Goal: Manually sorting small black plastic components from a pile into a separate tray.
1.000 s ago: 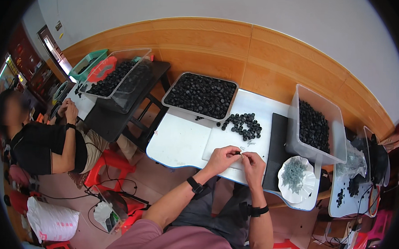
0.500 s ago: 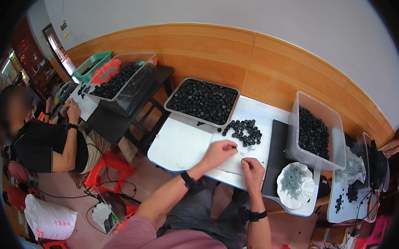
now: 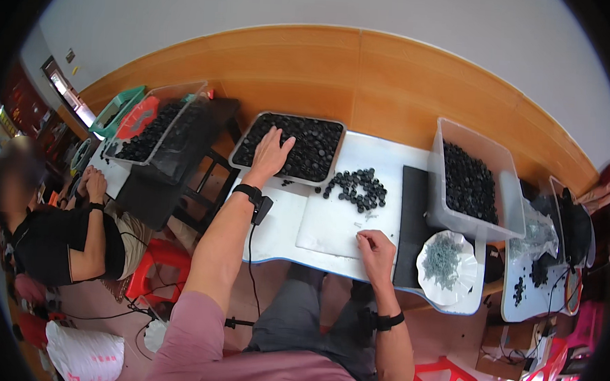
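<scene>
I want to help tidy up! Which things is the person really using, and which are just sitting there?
In use: left hand in the grey tray of black caps; right hand on the white board; loose cap pile.

Just sitting: clear bin, white bowl, red stool.

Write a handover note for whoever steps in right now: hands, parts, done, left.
Left hand: stretched out, palm down on the black parts in the grey tray; grip not visible.
Right hand: resting on the white mat, fingers curled; anything in them is too small to tell.
Loose pile of black parts lies on the mat's far edge.
Clear bin of black parts sits right of the mat, white bowl of small grey pieces in front of it.
Done or left: cannot be judged.
</scene>
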Demonstrator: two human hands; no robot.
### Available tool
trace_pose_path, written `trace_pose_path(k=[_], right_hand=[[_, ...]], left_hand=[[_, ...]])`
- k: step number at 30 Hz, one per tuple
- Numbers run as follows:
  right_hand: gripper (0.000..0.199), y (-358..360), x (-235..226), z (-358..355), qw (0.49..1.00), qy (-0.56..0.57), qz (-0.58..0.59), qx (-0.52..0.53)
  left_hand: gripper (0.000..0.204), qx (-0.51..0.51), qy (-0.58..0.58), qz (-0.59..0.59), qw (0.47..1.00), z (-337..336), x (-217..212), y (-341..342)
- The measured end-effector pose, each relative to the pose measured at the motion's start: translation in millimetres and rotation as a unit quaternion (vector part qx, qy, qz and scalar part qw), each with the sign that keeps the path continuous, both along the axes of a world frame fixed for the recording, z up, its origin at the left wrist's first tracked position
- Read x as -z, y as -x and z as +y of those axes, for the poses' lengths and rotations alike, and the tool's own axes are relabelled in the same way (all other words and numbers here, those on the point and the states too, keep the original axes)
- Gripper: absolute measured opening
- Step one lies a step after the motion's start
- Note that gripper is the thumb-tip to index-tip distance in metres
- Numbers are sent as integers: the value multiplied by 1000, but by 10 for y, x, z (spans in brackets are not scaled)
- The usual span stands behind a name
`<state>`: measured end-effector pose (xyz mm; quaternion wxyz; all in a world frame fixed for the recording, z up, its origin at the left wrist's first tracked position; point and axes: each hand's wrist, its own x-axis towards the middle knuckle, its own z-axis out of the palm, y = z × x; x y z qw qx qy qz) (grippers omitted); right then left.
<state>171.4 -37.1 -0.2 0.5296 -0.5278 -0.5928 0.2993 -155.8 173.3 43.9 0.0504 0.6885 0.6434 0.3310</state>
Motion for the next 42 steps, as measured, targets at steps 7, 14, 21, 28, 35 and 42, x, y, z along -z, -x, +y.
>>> trace_pose_path(k=[7,14,21,28,35,42], right_hand=[[8,-23,-42,0,1000,14,-1,2],[8,-32,-42,-13,1000,6,19,5],[9,-28,8,-8,1000,10,28,8],[11,-16,9,3,999,7,38,1],[11,-44,10,5,999,3,34,4],[11,-17,25,17,999,-11,48,6]], left_hand=[[78,-6,89,68,994,-33,31,-170],[32,170,-228,35,958,-533,-386,-756],[19,316,-63,191,927,-984,-157,-1396],[22,269,-21,234,934,-997,-54,-1456],[30,280,-37,159,946,-1033,-134,-1586],[26,338,-3,193,921,-950,-146,-1738]])
